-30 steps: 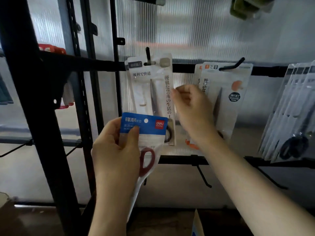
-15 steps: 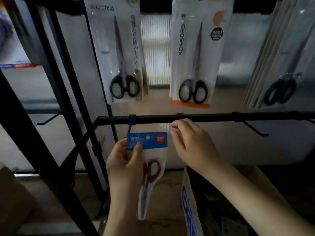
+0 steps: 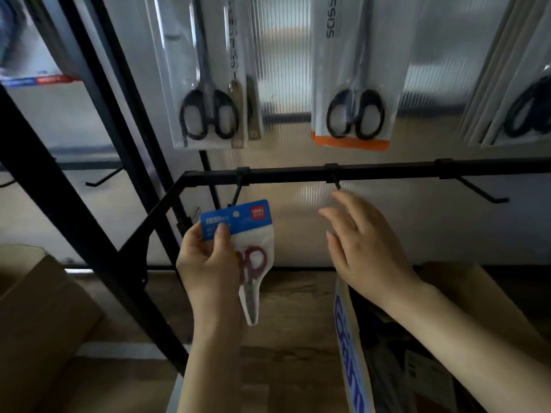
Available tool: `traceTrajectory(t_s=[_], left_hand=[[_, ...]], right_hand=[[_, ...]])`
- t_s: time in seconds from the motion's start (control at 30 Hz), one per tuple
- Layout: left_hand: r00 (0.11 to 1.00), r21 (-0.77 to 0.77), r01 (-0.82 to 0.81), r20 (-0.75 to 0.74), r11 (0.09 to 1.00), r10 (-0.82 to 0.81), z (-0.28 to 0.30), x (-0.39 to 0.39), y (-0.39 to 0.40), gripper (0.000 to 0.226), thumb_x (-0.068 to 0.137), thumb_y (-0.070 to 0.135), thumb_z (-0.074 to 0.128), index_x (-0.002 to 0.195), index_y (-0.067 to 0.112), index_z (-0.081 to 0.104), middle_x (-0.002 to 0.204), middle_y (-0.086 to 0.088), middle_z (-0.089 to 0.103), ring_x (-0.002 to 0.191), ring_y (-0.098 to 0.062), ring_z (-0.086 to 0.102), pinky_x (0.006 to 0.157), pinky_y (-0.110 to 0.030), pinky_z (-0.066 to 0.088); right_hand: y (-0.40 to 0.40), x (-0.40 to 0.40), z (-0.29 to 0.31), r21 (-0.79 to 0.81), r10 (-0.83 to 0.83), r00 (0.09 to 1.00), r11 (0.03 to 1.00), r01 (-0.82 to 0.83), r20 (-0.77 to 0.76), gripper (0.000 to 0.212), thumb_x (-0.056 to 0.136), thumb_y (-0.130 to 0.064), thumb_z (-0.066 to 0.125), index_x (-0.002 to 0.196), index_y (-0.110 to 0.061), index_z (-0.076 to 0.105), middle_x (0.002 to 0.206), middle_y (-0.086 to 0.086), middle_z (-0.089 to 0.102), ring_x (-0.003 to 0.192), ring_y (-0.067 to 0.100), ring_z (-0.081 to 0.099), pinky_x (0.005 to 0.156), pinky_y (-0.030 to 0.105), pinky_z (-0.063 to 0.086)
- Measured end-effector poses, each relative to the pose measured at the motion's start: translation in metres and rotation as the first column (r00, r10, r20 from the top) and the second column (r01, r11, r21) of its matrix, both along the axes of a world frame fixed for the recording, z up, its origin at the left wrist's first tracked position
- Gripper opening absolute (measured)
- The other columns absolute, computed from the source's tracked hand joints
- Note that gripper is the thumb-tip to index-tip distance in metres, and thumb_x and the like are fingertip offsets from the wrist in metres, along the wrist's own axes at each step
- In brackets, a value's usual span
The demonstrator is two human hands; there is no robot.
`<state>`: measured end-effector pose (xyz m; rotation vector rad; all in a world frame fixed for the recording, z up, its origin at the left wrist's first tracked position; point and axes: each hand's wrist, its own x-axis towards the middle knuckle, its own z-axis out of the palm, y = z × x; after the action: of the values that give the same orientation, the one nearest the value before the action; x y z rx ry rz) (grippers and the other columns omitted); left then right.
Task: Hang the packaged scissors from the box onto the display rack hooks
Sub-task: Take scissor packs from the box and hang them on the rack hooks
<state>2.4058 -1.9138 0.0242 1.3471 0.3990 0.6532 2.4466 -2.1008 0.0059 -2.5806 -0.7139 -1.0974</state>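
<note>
My right hand (image 3: 362, 245) has let go of the rail, fingers loose; my left hand (image 3: 208, 260) pinches the red scissors pack (image 3: 247, 234) just under the hook (image 3: 237, 193); not yet threaded; the box (image 3: 351, 338) waits below.

Head view: worn on the person's head, only view, nothing shared.
Facing: forward and slightly down at the rack bar (image 3: 387, 173), which runs across mid-frame.
Nearness: close; forearms enter from 6 and 4 o'clock.
Edges: hung packs cut off at 12 o'clock, box (image 3: 351, 347) at 5 o'clock.
</note>
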Motion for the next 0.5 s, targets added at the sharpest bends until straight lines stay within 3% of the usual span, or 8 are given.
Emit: traceTrajectory(t_s=[0.13,0.33,0.5], left_hand=[[1.0,-0.009,0.0,0.026,1.0,0.0,0.003,0.003,0.004,0.008,0.094,0.02,0.056,0.096,0.027,0.059,0.089,0.004,0.066,0.081,-0.01,0.067,0.062,-0.019,0.054],[0.999,-0.016,0.019,0.051,1.0,-0.018,0.002,0.008,0.012,0.016,0.093,0.019,0.057,0.109,0.018,0.059,0.101,-0.006,0.067,0.089,-0.017,0.068,0.072,-0.028,0.057],[0.998,0.071,0.009,0.063,0.997,-0.013,-0.002,0.017,0.018,0.007,0.093,0.017,0.057,0.097,0.023,0.058,0.096,-0.004,0.067,0.089,-0.018,0.068,0.073,-0.029,0.058]], right_hand=[[-0.001,0.004,-0.01,-0.052,-0.005,1.0,0.999,0.004,-0.011,0.033,0.084,-0.005,0.062,0.117,-0.003,0.061,0.137,0.022,0.043,0.129,0.033,0.038,0.107,0.039,0.033],[-0.001,0.009,-0.017,-0.068,-0.001,1.0,0.998,0.001,-0.001,0.038,0.082,-0.001,0.063,0.119,-0.002,0.058,0.141,0.019,0.031,0.134,0.034,0.03,0.111,0.045,0.028],[-0.001,0.011,-0.019,-0.061,0.004,0.999,0.998,-0.002,0.034,0.04,0.082,0.0,0.062,0.122,-0.001,0.056,0.142,0.018,0.027,0.135,0.034,0.028,0.113,0.044,0.022]])
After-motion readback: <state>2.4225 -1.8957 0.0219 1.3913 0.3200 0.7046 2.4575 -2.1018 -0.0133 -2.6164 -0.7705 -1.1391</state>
